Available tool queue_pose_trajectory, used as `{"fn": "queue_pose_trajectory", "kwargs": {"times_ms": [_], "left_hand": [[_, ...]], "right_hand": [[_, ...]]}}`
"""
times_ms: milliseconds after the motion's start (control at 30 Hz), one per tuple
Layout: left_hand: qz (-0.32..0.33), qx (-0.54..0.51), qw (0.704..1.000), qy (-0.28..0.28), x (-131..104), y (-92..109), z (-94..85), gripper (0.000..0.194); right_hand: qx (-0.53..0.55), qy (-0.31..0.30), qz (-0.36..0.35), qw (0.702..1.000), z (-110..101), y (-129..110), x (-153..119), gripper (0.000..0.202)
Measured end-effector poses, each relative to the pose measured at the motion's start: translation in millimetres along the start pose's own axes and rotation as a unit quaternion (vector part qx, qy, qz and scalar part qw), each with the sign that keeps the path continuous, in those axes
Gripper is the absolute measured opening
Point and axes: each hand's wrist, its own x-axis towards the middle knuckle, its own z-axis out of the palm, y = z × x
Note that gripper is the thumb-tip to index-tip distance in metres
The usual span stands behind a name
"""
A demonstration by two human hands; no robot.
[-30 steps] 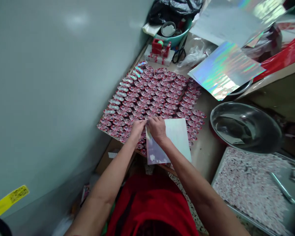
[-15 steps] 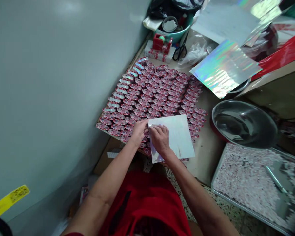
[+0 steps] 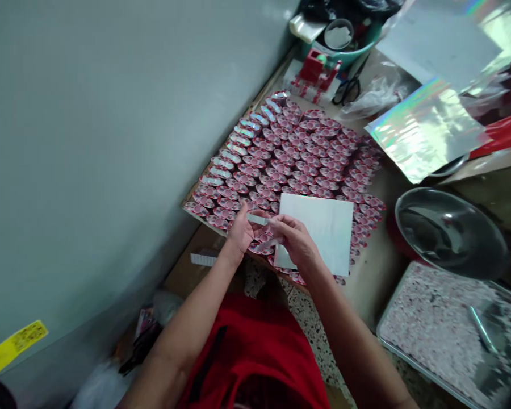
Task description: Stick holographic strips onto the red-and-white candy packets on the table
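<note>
A short silvery strip [image 3: 258,219] stretches between my hands, in front of my left fingers. My right hand [image 3: 297,240] pinches its right end with thumb and fingertips. Below hangs a second pale strip [image 3: 266,245], also at my right fingertips. My left hand [image 3: 241,232] is turned palm up, fingers stretched out behind the strip; whether they touch it I cannot tell. Beside and partly beneath my right hand, a pale square sheet [image 3: 323,227] lies on rows of pink oval-topped pieces [image 3: 276,153]. Several pieces along the left edge bear shiny silver strips [image 3: 233,149].
At the back are a red tape dispenser [image 3: 317,68], black scissors [image 3: 348,90] and a teal basin [image 3: 361,48]. Holographic sheets [image 3: 430,130] lie at right. Nearer stand a dark metal bowl [image 3: 451,233] and a tray of small flakes [image 3: 426,318]. A grey wall [image 3: 111,142] borders the left.
My hands have come off the square sheet, which now lies flatter. A narrow strip is now between my hands, and my left hand has opened. The view has shifted left.
</note>
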Motion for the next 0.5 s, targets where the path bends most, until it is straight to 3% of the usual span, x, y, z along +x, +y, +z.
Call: {"fn": "queue_pose_trajectory", "kwargs": {"times_ms": [67,133,267,367,500], "left_hand": [[-0.049,-0.072,0.996,-0.004,-14.0,5.6,-20.5,0.071],[-0.049,-0.114,0.992,0.021,-22.8,9.2,-35.7,0.071],[-0.035,-0.114,0.99,0.071,-26.3,8.8,-53.5,0.045],[0.01,-0.073,0.992,0.106,-22.8,4.8,-61.3,0.023],[0.103,0.008,0.984,0.145,-20.5,4.4,-77.8,0.024]], "right_hand": [[0.001,0.035,0.007,0.999,5.6,20.0,16.8,0.04],[-0.012,0.06,0.002,0.998,9.7,39.0,26.9,0.039],[-0.047,0.08,-0.005,0.996,16.5,61.2,33.4,0.039],[-0.076,0.089,0.004,0.993,23.2,67.1,33.7,0.04],[-0.127,0.12,0.008,0.985,39.5,76.9,37.6,0.04]]}}
